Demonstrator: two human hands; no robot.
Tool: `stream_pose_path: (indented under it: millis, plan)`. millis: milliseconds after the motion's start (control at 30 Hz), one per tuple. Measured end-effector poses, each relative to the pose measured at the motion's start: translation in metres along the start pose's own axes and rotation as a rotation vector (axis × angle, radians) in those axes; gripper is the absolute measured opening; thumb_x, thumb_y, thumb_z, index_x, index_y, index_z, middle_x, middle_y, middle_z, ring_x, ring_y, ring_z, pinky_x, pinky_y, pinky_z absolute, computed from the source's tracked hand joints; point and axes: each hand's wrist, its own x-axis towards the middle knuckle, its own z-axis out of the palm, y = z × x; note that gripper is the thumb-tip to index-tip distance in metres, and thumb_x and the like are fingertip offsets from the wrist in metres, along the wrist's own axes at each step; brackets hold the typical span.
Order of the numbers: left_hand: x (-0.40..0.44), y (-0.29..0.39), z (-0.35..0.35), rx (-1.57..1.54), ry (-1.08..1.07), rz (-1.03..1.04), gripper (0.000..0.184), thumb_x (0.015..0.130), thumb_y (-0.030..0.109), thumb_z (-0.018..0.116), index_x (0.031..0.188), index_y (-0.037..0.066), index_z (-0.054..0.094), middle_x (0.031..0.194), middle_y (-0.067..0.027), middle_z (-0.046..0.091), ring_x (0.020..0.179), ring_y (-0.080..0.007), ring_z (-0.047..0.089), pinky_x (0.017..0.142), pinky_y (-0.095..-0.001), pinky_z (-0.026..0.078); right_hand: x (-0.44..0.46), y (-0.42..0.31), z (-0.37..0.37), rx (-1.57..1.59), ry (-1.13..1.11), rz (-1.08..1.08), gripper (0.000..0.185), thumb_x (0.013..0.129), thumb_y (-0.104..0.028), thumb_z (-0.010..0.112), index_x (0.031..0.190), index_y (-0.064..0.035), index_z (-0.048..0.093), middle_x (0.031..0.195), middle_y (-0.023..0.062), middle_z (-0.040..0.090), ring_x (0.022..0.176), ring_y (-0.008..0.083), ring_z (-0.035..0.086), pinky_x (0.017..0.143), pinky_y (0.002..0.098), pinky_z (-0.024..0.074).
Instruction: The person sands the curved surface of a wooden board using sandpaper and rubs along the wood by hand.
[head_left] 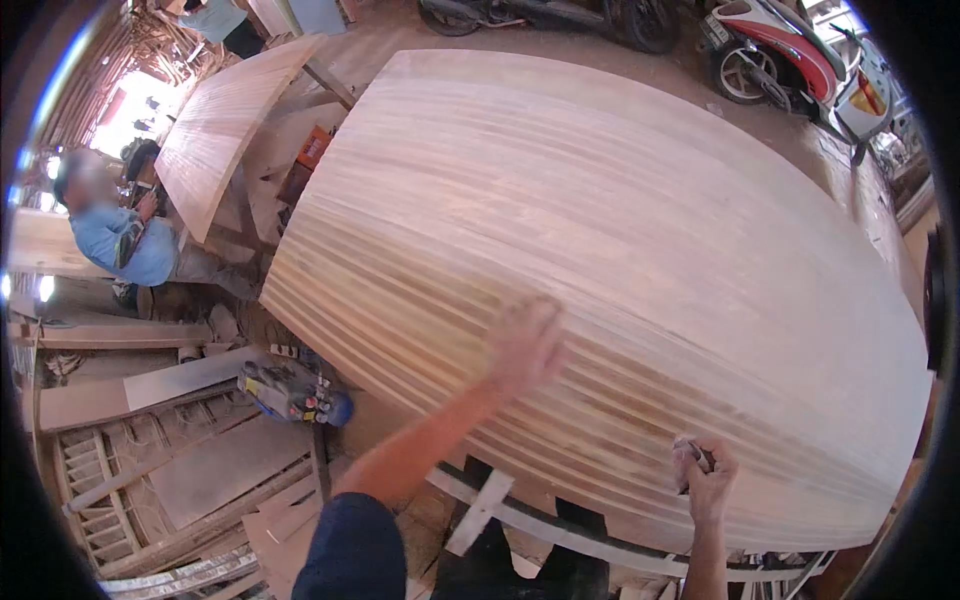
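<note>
A large, pale wooden panel (620, 230) with curved sides and long grain strips fills most of the view. My left hand (525, 345) lies flat on its browner near part, fingers stretched out and somewhat blurred by motion. Closer to the near edge, my right hand (711, 478) is closed around a small grey-brown folded pad (686, 462), which looks like sandpaper. The pad is at the panel's surface; my fingers cover part of it.
Beyond the panel's left side, a person in a blue shirt (150, 250) is beside another wooden panel (230, 125). A blue-ended machine (290, 392) stands at lower left among boards (230, 470). A red and white motorbike (790, 55) is parked at upper right.
</note>
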Motion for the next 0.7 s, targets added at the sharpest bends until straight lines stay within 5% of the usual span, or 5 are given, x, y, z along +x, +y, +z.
stream_pose_path:
  millis: [233,400,567,700]
  plan:
    - [-0.045,-0.257,-0.089,0.213,0.242,-0.066,0.037,0.089,0.021,0.062,0.122,0.005,0.063,0.125,-0.0148,0.061,0.122,-0.0350,0.054,0.109,-0.0549,0.035,0.007,-0.071,0.138,-0.021,-0.003,0.015,0.009,0.090,-0.009,0.074,0.092,-0.0009,0.072,0.064,-0.0024,0.060,0.055,0.0044,0.048,0.047,0.0228,0.0355]
    - [-0.071,-0.415,-0.135,0.313,0.231,-0.168,0.036,0.092,0.019,0.059,0.125,0.005,0.062,0.127,-0.0159,0.061,0.122,-0.0352,0.054,0.114,-0.0513,0.030,0.066,-0.136,0.270,-0.390,-0.090,-0.545,0.015,0.089,-0.016,0.076,0.097,-0.0037,0.075,0.077,0.0065,0.064,0.067,0.0129,0.056,0.060,0.0293,0.0441]
    - [-0.079,-0.487,-0.174,0.398,0.199,-0.225,0.035,0.096,0.020,0.053,0.128,0.005,0.059,0.129,-0.0165,0.060,0.122,-0.0345,0.054,0.113,-0.0509,0.030,0.138,-0.189,0.412,-0.418,-0.295,-0.757,0.016,0.090,-0.018,0.069,0.103,-0.0092,0.075,0.092,0.0092,0.071,0.083,0.0262,0.065,0.076,0.0379,0.0520]
    - [-0.102,-0.531,-0.146,0.341,0.242,-0.288,0.040,0.100,0.024,0.049,0.136,0.006,0.051,0.128,-0.0165,0.060,0.118,-0.0370,0.055,0.104,-0.0517,0.040,0.160,-0.198,0.468,-0.604,-0.361,-0.854,0.017,0.092,-0.017,0.065,0.104,-0.0099,0.075,0.097,0.0084,0.072,0.093,0.0278,0.065,0.084,0.0418,0.0514]
